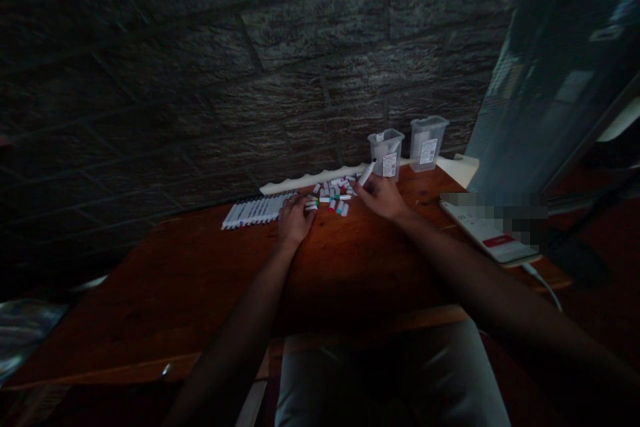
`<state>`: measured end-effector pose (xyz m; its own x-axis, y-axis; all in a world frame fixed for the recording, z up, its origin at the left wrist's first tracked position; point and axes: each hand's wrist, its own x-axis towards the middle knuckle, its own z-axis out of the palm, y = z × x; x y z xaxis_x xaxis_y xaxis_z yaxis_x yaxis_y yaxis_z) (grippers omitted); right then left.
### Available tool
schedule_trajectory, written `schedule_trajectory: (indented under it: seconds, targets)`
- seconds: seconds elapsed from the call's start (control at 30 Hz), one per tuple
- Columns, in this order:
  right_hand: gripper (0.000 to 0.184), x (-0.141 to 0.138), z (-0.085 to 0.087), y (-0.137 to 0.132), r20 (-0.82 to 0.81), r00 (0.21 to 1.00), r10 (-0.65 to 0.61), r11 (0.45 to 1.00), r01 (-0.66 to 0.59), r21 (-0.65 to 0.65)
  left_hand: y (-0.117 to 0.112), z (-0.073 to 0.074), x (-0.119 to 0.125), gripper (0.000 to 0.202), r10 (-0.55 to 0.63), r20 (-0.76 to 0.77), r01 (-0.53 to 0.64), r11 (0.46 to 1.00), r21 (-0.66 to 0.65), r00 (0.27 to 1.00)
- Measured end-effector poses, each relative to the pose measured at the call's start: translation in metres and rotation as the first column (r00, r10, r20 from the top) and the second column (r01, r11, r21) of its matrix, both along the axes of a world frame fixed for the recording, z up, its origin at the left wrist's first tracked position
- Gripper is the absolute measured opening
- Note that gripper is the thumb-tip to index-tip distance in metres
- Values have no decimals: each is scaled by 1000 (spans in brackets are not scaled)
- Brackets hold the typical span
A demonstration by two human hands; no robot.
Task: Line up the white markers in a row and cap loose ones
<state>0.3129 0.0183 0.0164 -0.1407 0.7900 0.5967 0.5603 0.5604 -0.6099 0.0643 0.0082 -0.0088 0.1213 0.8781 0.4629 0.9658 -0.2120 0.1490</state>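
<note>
My left hand point(294, 219) rests on the wooden table point(200, 280), fingers curled at the right end of a row of white markers point(253, 211) lying side by side. It touches the edge of a pile of small coloured marker caps point(334, 197). My right hand point(383, 195) is closed on one white marker point(367, 173), held tilted above the caps. Two clear plastic containers point(387, 153) point(428, 141) with labels stand just behind my right hand.
A white wavy tray point(310, 179) lies along the dark brick wall behind the caps. A phone point(493, 235) with a cable lies at the table's right edge. A grey cushion point(380, 380) is below the table's near edge.
</note>
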Motion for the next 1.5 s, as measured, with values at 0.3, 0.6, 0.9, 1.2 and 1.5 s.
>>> schedule_trajectory:
  seconds: [0.3,0.6,0.9,1.2,1.5]
  targets:
    - [33,1,-1,1,-2,1000,1,1000,-1,7,10,-3,10,46,8,-9,-10,987,-158,1000]
    - [33,1,1,0,-8,1000,-4,1000,4,-4,6,-2,8,41,-28,-30,23,990,-140,999]
    - [32,0,0,0,-8,1000,2,1000,-2,-6,10,-5,15,43,-24,11,25,994,-106,1000]
    - [34,0,0,-1,-15,1000,5,1000,-6,-24,6,-1,19,36,-124,-38,119,984,-130,992]
    - [32,1,-1,1,0,1000,-4,1000,4,-6,-9,15,23,29,-215,139,212,977,38,967]
